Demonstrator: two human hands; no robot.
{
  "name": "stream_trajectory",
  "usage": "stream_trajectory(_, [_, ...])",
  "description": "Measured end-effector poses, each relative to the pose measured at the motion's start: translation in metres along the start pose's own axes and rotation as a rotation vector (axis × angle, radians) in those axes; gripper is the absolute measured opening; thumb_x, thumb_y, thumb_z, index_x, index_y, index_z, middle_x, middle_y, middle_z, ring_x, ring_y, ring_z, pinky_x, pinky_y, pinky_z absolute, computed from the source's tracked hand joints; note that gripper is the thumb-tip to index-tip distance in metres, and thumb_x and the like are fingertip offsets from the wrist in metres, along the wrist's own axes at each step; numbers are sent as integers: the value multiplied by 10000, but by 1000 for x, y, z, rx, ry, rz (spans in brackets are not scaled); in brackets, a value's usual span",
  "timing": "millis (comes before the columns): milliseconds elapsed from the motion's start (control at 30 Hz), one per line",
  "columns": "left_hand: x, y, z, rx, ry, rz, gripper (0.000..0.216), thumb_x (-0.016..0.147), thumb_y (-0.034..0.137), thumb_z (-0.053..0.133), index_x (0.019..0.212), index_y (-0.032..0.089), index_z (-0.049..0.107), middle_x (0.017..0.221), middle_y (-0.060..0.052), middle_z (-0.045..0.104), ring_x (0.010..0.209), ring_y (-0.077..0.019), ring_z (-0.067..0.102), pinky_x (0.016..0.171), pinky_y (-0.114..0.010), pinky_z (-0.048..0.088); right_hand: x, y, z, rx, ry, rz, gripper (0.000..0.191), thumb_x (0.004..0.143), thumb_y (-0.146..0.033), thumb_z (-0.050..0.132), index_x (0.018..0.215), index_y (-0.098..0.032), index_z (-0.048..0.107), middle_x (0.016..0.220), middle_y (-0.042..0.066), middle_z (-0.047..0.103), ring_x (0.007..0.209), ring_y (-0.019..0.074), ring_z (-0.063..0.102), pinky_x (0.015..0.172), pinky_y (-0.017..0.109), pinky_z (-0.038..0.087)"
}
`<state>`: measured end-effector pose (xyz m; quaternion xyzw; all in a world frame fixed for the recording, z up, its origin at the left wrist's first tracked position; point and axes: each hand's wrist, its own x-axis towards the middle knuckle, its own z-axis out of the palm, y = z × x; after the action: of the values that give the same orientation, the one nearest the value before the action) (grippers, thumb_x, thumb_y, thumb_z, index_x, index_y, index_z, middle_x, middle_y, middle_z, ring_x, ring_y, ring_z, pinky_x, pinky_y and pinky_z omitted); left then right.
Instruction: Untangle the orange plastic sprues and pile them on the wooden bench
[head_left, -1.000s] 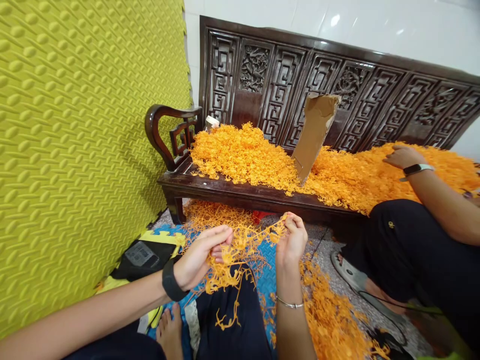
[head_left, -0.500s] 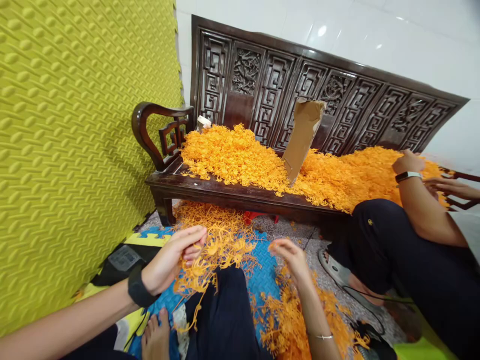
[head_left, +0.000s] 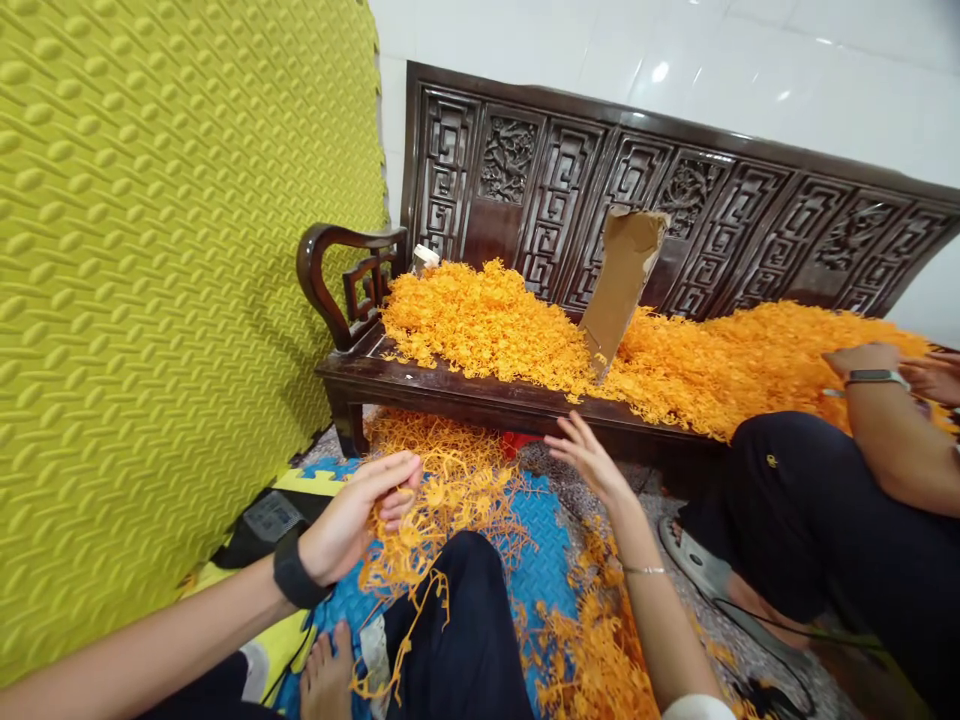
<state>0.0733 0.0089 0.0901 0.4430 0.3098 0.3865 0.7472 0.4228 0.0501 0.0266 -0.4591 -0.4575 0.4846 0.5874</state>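
My left hand [head_left: 365, 505], wearing a black wristband, is closed around a tangled bunch of orange plastic strands [head_left: 411, 545]. Some of the strands dangle over my knee. My right hand [head_left: 589, 462] is raised in front of the bench edge with its fingers apart and nothing visible in them. Beyond it, a heap of small orange pieces [head_left: 487, 320] lies on the dark carved wooden bench [head_left: 442, 388]. An upright strip of cardboard [head_left: 622, 285] stands between this heap and a second orange heap [head_left: 750, 350] to the right.
Thin orange scraps [head_left: 442, 435] lie under the bench. More orange clusters [head_left: 600, 640] cover the floor by my right forearm. A yellow foam mat [head_left: 187, 250] stands on the left, and blue matting [head_left: 544, 530] lies below. Another person's hand [head_left: 862, 360] is at the right heap.
My right hand has moved up and forward toward the bench, and its fingers have spread from a pinch on a small orange piece. My left hand still holds the strands. The view has shifted slightly.
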Motion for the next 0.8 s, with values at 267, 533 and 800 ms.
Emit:
stream_trajectory(267, [3,-3,3,-37,-23,-3,273,830,309,522,620,151,447,484,70,267,432,-55,220,421,-153,254,-59,61,21,-143,-188,322,388,679,-377,688,994,-154,657,1061,131,642,919,249,628,861,412,451])
stream_trajectory(533, [5,-2,12,-50,7,-8,265,802,310,558,624,152,439,470,76,278,416,-49,227,403,-146,260,-83,8,95,74,-346,160,387,758,-484,590,971,-163,631,1011,109,638,881,214,626,746,339,485])
stream_trajectory(800, [6,-5,13,-29,-34,-30,284,810,333,544,621,155,428,475,75,286,418,-49,216,408,-159,240,-81,9,127,-65,-184,178,341,656,-467,683,692,-141,590,623,22,617,589,141,590,643,270,462])
